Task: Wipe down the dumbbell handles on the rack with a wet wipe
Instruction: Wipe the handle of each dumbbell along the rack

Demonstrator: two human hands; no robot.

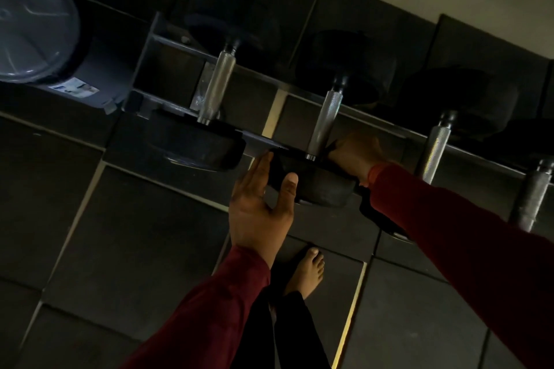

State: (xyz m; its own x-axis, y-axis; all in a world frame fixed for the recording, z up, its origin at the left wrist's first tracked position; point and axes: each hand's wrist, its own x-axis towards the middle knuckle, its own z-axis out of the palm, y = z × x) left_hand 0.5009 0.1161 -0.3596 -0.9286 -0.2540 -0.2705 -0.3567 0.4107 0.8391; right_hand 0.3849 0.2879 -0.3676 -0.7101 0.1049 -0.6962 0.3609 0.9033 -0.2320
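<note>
From where I sit, my left hand (260, 207) is spread wide, fingers straight, thumb up against the near face of the weight head (314, 186) of the second dumbbell; the fingers lie along that head's left edge. I judge it is there to brace the dumbbell so it does not roll on the rack (168, 42) while the other hand works.

My right hand (356, 156) sits just right of the same head, at the near foot of the second handle (325, 120). Its fingers curl over something dark at the base of the knurled bar, but the light is poor and I cannot tell whether that is the wet wipe or only shadow (no pale cloth shows anywhere). How tightly it grips, I cannot tell either.

Further left of my left hand lies the first handle (217, 84), bare and bright. Right of my right hand runs the third handle (436, 150), and beyond it a fourth handle (536, 189) near the frame's edge. All lie across the rack rails, heads fore and aft, which keeps the bars open for wiping.

Far off to the left stands a bin (45, 36) with a clear liner. Below my left hand, a bare foot (305, 269) rests on the dark floor tiles (120, 249).
</note>
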